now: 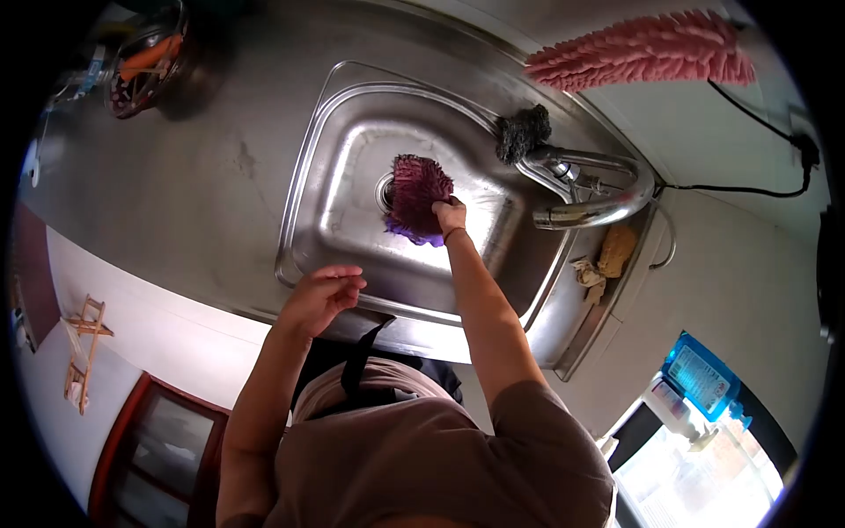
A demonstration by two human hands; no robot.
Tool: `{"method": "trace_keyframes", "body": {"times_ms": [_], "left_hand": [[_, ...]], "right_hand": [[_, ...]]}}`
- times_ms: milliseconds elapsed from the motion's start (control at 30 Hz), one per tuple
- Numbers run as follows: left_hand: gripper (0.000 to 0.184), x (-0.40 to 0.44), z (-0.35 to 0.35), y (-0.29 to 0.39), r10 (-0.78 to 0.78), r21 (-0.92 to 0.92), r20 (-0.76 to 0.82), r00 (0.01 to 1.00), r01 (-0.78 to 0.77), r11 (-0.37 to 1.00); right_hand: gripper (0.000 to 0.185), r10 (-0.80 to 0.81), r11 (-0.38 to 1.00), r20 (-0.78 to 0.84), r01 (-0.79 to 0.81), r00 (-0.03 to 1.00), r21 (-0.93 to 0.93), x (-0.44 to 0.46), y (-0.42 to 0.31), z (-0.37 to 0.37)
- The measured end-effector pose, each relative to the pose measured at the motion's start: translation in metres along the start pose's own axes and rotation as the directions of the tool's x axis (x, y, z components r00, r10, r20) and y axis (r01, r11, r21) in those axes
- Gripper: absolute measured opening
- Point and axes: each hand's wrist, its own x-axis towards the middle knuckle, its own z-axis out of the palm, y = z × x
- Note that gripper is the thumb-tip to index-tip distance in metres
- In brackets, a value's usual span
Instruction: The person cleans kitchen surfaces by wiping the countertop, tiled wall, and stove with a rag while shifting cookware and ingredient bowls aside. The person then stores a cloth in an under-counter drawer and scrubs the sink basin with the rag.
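Note:
My right hand (451, 215) reaches into the steel sink (352, 255) and grips the edge of a shaggy dark red cleaning cloth (417, 189). A purple part shows along the cloth's lower side. The cloth is over the sink basin and partly covers the drain (384, 192); whether it touches the bottom I cannot tell. Over the near left rim of the sink is my left hand (324, 297), its fingers loosely bent and apart, with nothing in them.
A curved metal faucet (598, 211) stands right of the basin, beside a dark scouring pad (523, 134). A yellow sponge (618, 250) lies behind it. A pink fluffy duster (642, 55) is at upper right, a bowl (145, 75) at upper left, a blue bottle (701, 376) at lower right.

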Motion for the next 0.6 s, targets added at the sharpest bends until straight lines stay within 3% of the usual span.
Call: {"method": "trace_keyframes", "body": {"times_ms": [67, 200, 267, 333, 367, 433, 467, 533, 600], "left_hand": [[0.022, 0.01, 0.003, -0.001, 0.003, -0.028, 0.078, 0.997, 0.0, 1.0], [0.023, 0.024, 0.02, 0.002, 0.023, -0.049, 0.24, 0.97, -0.012, 0.999], [0.023, 0.032, 0.026, 0.001, 0.013, -0.075, 0.26, 0.966, 0.007, 0.997], [0.023, 0.038, 0.032, 0.002, -0.025, -0.057, 0.306, 0.952, 0.045, 0.997], [0.023, 0.04, 0.036, 0.002, -0.045, -0.041, 0.278, 0.96, 0.059, 0.997], [0.022, 0.046, 0.04, 0.0, -0.043, -0.043, 0.309, 0.95, 0.059, 0.997], [0.022, 0.048, 0.041, -0.001, -0.044, -0.028, 0.341, 0.939, 0.057, 0.998], [0.021, 0.048, 0.043, -0.001, -0.053, -0.049, 0.347, 0.936, 0.075, 0.996], [0.021, 0.048, 0.045, -0.003, -0.06, -0.035, 0.353, 0.934, 0.077, 0.996]], "right_hand": [[0.028, 0.094, 0.962, 0.049, -0.103, 0.994, 0.254, -0.025, -0.044, -0.022], [0.02, -0.144, 0.989, -0.051, 0.145, 0.988, 0.026, -0.059, -0.095, -0.079], [0.016, -0.18, 0.971, -0.154, 0.201, 0.971, 0.131, -0.067, -0.111, -0.107], [0.018, -0.317, 0.937, -0.189, 0.338, 0.93, 0.091, -0.067, -0.124, -0.136], [0.022, -0.175, 0.981, -0.256, 0.189, 0.951, 0.03, -0.068, -0.132, -0.151], [0.03, -0.401, 0.91, -0.189, 0.414, 0.896, 0.032, -0.062, -0.145, -0.174], [0.035, -0.274, 0.954, -0.168, 0.29, 0.947, 0.082, -0.06, -0.146, -0.187], [0.039, -0.313, 0.874, -0.158, 0.219, 0.936, -0.433, -0.047, -0.149, -0.204], [0.041, -0.373, 0.873, -0.188, 0.275, 0.909, -0.404, -0.044, -0.146, -0.203]]}}
